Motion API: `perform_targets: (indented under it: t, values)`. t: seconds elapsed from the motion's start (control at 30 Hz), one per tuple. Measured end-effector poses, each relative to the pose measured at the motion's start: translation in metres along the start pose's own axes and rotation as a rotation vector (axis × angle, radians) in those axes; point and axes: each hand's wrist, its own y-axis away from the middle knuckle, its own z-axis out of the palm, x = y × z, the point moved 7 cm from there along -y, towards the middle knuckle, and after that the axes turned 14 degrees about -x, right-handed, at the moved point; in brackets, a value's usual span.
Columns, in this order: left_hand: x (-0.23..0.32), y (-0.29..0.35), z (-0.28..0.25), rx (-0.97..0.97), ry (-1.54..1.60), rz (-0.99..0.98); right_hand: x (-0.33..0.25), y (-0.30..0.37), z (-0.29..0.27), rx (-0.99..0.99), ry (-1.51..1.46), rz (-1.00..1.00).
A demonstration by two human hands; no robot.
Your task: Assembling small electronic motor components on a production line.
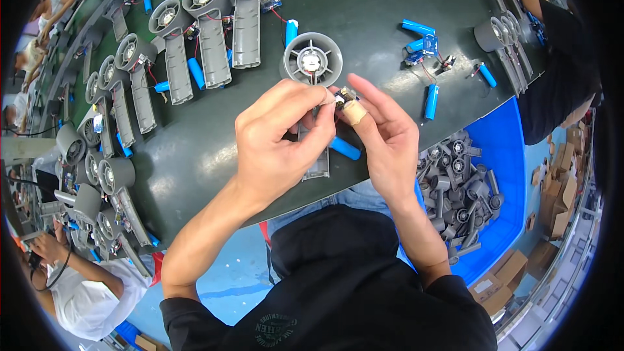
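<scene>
In front of me on the dark green table lies a grey fan housing (331,73) with a round ring and a white hub. Its handle shell (318,168) shows partly beneath my hands. My right hand (390,143) grips a small circuit board (346,96) between thumb and fingers; a tan bandage (354,112) wraps the thumb. My left hand (279,131) is closed in a pinch against the board's left side, beside a small white part. Thin wires run from the hub toward these fingertips, which hide what they hold. A blue cylindrical battery (345,148) lies just below the hands.
Several grey fan housings with batteries (211,42) line the table's left. Loose blue batteries with circuit boards (429,45) lie at right. A blue bin (510,175) of grey fan parts stands by my right arm. Co-workers sit at left and far right.
</scene>
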Motion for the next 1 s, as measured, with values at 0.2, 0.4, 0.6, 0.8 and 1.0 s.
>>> perform_targets:
  t: [0.2, 0.4, 0.6, 0.8, 1.0]
  values:
    - [0.003, -0.001, -0.001, 0.009, -0.053, 0.024, 0.003, 0.003, -0.002, -0.032, 0.052, -0.011]
    - [0.006, -0.001, -0.001, 0.014, -0.098, 0.065, 0.002, 0.005, 0.000, 0.010, 0.073, -0.110]
    - [0.009, 0.001, -0.001, 0.027, -0.113, 0.065, -0.005, 0.006, -0.001, 0.063, 0.368, -0.215]
    - [0.010, 0.001, -0.001, 0.038, -0.129, 0.081, -0.001, 0.008, -0.001, 0.102, 0.289, -0.197]
    - [0.013, 0.001, 0.000, 0.023, -0.136, 0.111, -0.004, 0.005, 0.001, 0.091, 0.447, -0.205]
